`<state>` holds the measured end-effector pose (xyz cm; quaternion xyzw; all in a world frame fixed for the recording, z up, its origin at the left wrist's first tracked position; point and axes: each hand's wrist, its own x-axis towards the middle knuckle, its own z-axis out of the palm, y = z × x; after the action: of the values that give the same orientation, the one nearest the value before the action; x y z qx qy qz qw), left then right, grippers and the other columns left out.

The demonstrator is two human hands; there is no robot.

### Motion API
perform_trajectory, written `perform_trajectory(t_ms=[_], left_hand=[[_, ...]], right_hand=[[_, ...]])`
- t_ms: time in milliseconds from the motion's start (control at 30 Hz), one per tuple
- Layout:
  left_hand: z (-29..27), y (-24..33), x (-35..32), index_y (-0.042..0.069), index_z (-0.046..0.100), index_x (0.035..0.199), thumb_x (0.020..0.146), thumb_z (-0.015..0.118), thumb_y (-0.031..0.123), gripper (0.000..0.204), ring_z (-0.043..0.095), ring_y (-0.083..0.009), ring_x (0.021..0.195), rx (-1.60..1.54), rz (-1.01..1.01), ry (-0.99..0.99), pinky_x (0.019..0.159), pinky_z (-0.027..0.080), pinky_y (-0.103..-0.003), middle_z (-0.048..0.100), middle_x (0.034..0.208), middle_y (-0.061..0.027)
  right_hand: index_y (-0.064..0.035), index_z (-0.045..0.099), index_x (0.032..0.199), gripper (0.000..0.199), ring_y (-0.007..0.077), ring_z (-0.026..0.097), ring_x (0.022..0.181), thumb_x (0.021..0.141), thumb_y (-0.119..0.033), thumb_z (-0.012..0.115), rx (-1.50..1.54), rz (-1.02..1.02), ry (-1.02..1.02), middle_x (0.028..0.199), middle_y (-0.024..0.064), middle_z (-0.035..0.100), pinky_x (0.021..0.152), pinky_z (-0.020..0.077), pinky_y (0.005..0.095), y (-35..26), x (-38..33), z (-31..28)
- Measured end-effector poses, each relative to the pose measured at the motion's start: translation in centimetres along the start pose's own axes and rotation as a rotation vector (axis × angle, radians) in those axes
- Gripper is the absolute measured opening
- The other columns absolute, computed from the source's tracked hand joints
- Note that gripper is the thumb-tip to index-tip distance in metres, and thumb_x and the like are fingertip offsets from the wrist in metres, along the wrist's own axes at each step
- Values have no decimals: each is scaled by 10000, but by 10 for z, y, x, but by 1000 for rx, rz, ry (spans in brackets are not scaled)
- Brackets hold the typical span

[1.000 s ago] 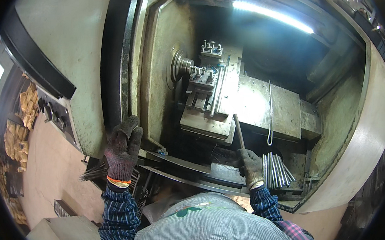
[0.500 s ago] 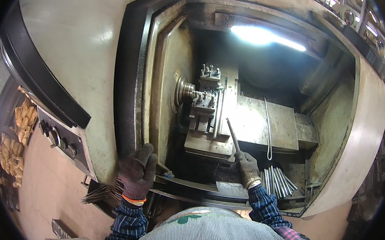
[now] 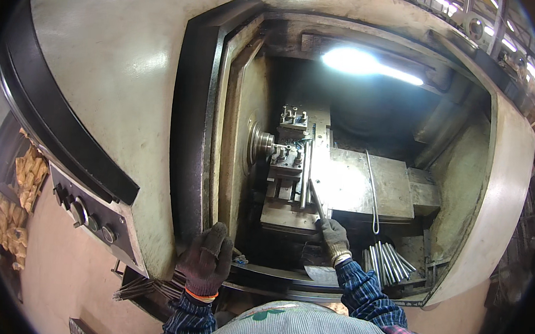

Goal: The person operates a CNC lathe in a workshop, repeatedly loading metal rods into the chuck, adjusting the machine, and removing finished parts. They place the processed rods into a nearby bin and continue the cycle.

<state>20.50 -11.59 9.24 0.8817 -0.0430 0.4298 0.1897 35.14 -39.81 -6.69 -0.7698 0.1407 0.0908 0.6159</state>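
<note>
Right hand [image 3: 333,237] reached deeper, metal rod [image 3: 316,199] above gripping fingers [image 3: 327,226]

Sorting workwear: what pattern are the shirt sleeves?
Blue plaid sleeves, clearest in the head view.

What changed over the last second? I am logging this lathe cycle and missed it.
The right hand carried its thin metal rod up from the bundle of rods toward the tool block. The left hand stayed on the machine's front edge. The chuck looks unchanged.

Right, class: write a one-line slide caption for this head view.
Gloved right hand holds a thin metal rod inside an open lathe enclosure; gloved left hand rests on its front edge.
</note>
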Motion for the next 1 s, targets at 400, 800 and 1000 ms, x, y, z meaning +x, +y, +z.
perform_trajectory(t_ms=[400,800,1000], left_hand=[[1,13,11,60,687,1182,888,765,86,306,746,-315,946,-170,39,-39,786,622,-379,733,1076,-152],[191,107,47,61,612,1338,994,587,525,577,670,-324,1144,-541,13,-384,976,538,-415,654,1274,-188],[282,73,142,150,686,1211,939,621,557,493,682,-289,970,-90,114,-335,821,513,-438,688,1138,-92]], right_hand=[[-60,705,1134,358,150,694,630,1031,-381,582,-114,-50,68,792,83,728,559,522,320,-8,-11,4],[-47,711,1109,394,220,721,722,1029,-412,584,-239,-137,169,784,123,746,701,540,378,18,1,-33],[-45,699,1089,300,131,667,587,1034,-322,601,0,25,51,722,71,714,552,539,307,31,14,-40]])
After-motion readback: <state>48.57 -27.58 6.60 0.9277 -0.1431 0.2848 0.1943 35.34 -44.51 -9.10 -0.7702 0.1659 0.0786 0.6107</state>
